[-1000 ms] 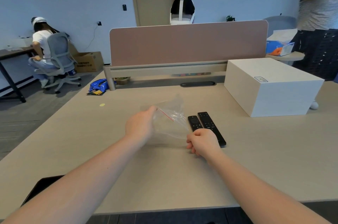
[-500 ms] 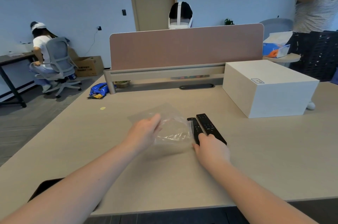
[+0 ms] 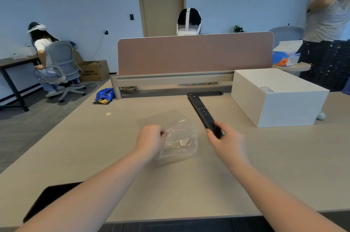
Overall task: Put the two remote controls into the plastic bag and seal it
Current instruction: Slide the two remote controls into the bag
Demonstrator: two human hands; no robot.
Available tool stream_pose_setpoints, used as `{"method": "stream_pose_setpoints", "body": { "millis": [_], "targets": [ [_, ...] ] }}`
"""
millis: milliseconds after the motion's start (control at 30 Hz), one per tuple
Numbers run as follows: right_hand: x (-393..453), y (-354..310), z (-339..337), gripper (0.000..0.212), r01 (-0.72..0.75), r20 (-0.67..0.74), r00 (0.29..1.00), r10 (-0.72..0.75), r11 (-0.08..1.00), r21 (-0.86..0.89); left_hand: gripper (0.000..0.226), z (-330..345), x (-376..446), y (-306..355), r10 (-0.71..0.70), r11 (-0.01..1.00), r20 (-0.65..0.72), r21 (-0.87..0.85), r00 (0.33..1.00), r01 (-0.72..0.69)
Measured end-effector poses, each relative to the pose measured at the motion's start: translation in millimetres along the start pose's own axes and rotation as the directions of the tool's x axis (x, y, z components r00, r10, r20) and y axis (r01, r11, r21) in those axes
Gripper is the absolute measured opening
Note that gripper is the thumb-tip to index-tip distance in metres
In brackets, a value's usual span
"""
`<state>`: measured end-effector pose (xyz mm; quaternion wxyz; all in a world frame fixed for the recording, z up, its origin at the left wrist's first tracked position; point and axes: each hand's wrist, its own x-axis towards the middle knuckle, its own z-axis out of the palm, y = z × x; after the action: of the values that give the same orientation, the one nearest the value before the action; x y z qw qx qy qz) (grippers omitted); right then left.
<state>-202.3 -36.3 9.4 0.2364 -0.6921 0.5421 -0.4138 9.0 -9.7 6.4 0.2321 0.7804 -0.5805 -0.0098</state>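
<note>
Landmark: large white rectangular box (image 3: 278, 97) on the pale wood table (image 3: 94, 156); places below are given relative to it.
Left hand (image 3: 149, 141): well left of the box, grip pinched together on the near-left edge of the clear plastic zip bag with a red seal line (image 3: 180, 137).
Bag: lies crumpled on the table left of the box; its mouth does not look spread open; nothing visible inside.
Right hand (image 3: 227, 141): just left of and nearer than the box, grip clamped on the near end of a long black remote control (image 3: 202, 112), which is lifted and points away toward the divider.
Second remote: cannot tell whether it is stacked beneath the first in the same grip; only one black body shows clearly, and none lies on the table.
Progress: early. Judged done: bag held, remote picked up. Left: open the mouth, slide both remotes in, press the seal.
Surroundings: rose desk divider (image 3: 195, 53) behind the box; blue snack packet (image 3: 105, 95) far left of it; dark tablet-like slab (image 3: 49, 199) at the near table edge.
Obstructions: none between remote and bag; the limp mouth is the likely snag.
</note>
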Motion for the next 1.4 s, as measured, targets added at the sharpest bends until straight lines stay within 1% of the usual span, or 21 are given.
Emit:
{"method": "stream_pose_setpoints", "body": {
  "millis": [67, 133, 233, 300, 367, 433, 500, 600, 667, 733, 800, 933, 1033, 1100, 1133, 1200, 1333, 1400],
  "targets": [
    [-5, -11, -6, 0.033, 0.066, 0.047, 0.997, -0.068, 0.997, 0.044, 0.025, -2, 7, 5, -0.061, 0.998, 0.013, -0.03, 0.998, 0.062],
    [-10, -20, -10, 0.032, 0.117, 0.145, 0.983, -0.114, 0.993, -0.007, 0.022, -5, 16, 10, -0.116, 0.99, 0.006, -0.081, 0.993, 0.116],
    [-13, -25, -13, 0.029, 0.156, 0.285, 0.951, -0.121, 0.982, -0.105, 0.017, -14, 24, 14, -0.186, 0.975, -0.036, -0.127, 0.982, 0.18],
    [-13, -21, -12, 0.03, 0.161, 0.333, 0.938, -0.093, 0.97, -0.182, 0.019, -18, 25, 16, -0.198, 0.973, -0.055, -0.132, 0.979, 0.189],
    [-13, -16, -9, 0.031, 0.159, 0.34, 0.938, -0.069, 0.956, -0.245, 0.022, -18, 24, 16, -0.178, 0.976, -0.062, -0.136, 0.982, 0.168],
    [-14, -13, -4, 0.029, 0.158, 0.336, 0.94, -0.057, 0.946, -0.283, 0.021, -15, 20, 16, -0.129, 0.984, -0.059, -0.13, 0.99, 0.12],
    [-14, -10, 5, 0.027, 0.18, 0.346, 0.936, -0.061, 0.929, -0.325, 0.021, -8, 14, 17, -0.045, 0.993, -0.051, -0.113, 0.998, 0.039],
    [-12, -9, 22, 0.024, 0.225, 0.354, 0.932, -0.08, 0.893, -0.39, 0.021, 2, 5, 25, 0.098, 0.994, -0.045, -0.044, 0.994, -0.1],
    [-10, -10, 35, 0.023, 0.232, 0.371, 0.925, -0.076, 0.89, -0.394, 0.021, 8, 0, 29, 0.175, 0.984, -0.044, -0.03, 0.984, -0.176],
    [-8, -12, 47, 0.018, 0.221, 0.394, 0.917, -0.064, 0.903, -0.369, 0.021, 12, -2, 32, 0.211, 0.976, -0.036, -0.048, 0.977, -0.212],
    [-5, -16, 57, 0.015, 0.21, 0.414, 0.909, -0.057, 0.919, -0.335, 0.021, 15, -3, 33, 0.222, 0.973, -0.026, -0.06, 0.975, -0.223],
    [6, -25, 78, 0.034, 0.216, 0.447, 0.892, -0.063, 0.929, -0.3, 0.019, 18, -4, 29, 0.225, 0.97, -0.017, -0.09, 0.974, -0.225],
    [14, -24, 94, 0.033, 0.202, 0.45, 0.891, -0.052, 0.935, -0.292, 0.019, 14, -2, 24, 0.201, 0.968, -0.043, -0.144, 0.979, -0.205],
    [18, -22, 103, 0.038, 0.163, 0.449, 0.893, -0.021, 0.946, -0.279, 0.019, 12, -1, 21, 0.198, 0.964, -0.067, -0.167, 0.978, -0.206],
    [19, -20, 107, 0.036, 0.142, 0.445, 0.895, -0.017, 0.958, -0.25, 0.018, 11, -1, 19, 0.198, 0.963, -0.076, -0.174, 0.977, -0.208],
    [21, -20, 113, 0.024, 0.13, 0.462, 0.887, -0.02, 0.97, -0.206, 0.018, 10, -1, 16, 0.194, 0.961, -0.081, -0.184, 0.978, -0.206],
    [19, -15, 118, 0.018, 0.195, 0.526, 0.849, -0.045, 0.953, -0.233, 0.018, 13, -1, 10, 0.195, 0.96, -0.059, -0.191, 0.979, -0.203],
    [20, -10, 119, 0.017, 0.228, 0.513, 0.856, -0.065, 0.938, -0.261, 0.018, 16, -1, 9, 0.199, 0.959, -0.045, -0.198, 0.979, -0.204]
  ]
}}
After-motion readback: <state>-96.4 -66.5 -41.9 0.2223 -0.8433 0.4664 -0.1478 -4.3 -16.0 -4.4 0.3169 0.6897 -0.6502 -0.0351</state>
